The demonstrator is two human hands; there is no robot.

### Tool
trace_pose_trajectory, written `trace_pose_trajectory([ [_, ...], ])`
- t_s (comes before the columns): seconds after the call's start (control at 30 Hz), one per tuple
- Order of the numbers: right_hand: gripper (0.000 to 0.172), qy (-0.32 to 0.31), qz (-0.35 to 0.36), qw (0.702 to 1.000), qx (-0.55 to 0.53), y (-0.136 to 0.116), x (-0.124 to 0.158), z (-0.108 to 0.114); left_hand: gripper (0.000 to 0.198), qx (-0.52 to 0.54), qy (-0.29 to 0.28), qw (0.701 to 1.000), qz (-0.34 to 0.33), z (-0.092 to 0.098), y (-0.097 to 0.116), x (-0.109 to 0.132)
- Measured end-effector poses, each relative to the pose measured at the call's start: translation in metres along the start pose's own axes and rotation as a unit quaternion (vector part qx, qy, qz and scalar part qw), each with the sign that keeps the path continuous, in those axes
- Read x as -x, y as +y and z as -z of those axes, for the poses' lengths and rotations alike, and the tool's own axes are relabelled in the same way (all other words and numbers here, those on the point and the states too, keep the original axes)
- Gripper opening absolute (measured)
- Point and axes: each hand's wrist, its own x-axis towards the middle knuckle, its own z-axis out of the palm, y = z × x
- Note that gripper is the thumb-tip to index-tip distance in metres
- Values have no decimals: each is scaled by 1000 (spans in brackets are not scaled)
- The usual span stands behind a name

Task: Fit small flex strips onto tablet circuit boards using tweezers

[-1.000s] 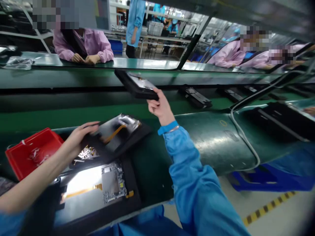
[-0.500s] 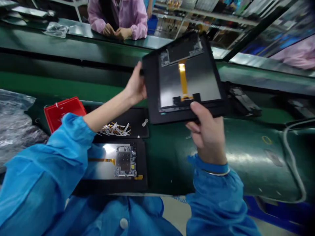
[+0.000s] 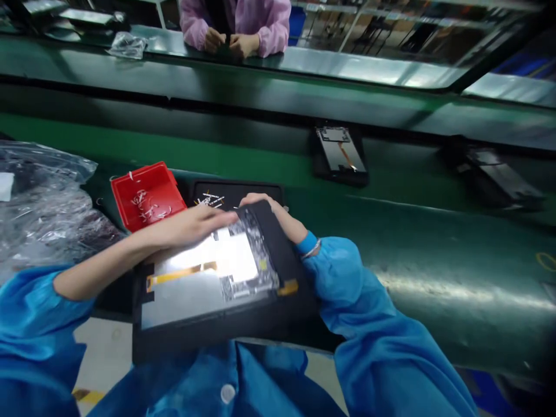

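A black tablet frame [image 3: 208,284] lies open-backed close to my body, showing a shiny metal panel, an orange flex cable and a circuit board. It hangs partly over the near edge of the bench. My left hand [image 3: 191,227] lies on its far left part with fingers stretched flat over the panel. My right hand [image 3: 270,212] curls round the frame's far right edge and grips it.
A red bin [image 3: 147,194] with small scraps and a black tray [image 3: 237,193] of small metal parts sit just beyond. Crumpled plastic bags [image 3: 43,202] lie left. Two more tablets [image 3: 341,153] [image 3: 499,174] rest on the green belt. A person in pink [image 3: 237,23] sits opposite.
The tablet I held up with both hands now lies on the belt. Both hands have come down onto the tablet frame nearest me, which now sits tilted over the bench edge.
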Motion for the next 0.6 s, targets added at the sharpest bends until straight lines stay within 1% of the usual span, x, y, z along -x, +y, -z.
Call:
trace_pose_trajectory([
  [0.03, 18, -16, -6, 999, 31, 0, 0, 0, 44, -31, -53, 998, -23, -9, -1, 2],
  [0.07, 10, -32, -11, 997, 65, -1, 0, 1, 44, -58, -89, 993, -43, -17, -2, 3],
  [0.1, 9, -44, -13, 994, 97, -4, 1, 3, 43, -78, -104, 990, -59, -24, -2, 4],
  [0.17, 18, -46, -14, 990, 136, -13, 7, 8, 39, -107, -108, 984, -92, -32, -2, 4],
  [0.2, 18, -44, -14, 988, 148, -18, 10, 11, 36, -135, -94, 979, -121, -33, -3, 3],
  [0.23, 17, -44, -15, 987, 154, -23, 15, 14, 33, -174, -66, 970, -156, -31, -4, 1],
  [0.3, 13, -52, -22, 988, 143, -34, 24, 20, 30, -264, 15, 938, -224, -25, -7, -5],
  [0.33, 12, -57, -25, 990, 128, -39, 29, 23, 29, -295, 55, 921, -248, -21, -9, -10],
  [0.37, 11, -61, -25, 992, 109, -43, 33, 26, 28, -308, 82, 911, -263, -17, -11, -15],
  [0.4, 9, -62, -22, 994, 89, -47, 36, 28, 26, -298, 92, 911, -269, -14, -12, -19],
  [0.47, 8, -53, -9, 997, 54, -53, 42, 29, 21, -250, 85, 923, -280, -10, -12, -26],
  [0.6, 7, -10, 6, 1000, -4, -58, 48, 26, 20, -164, 60, 946, -273, -10, -3, -24],
])
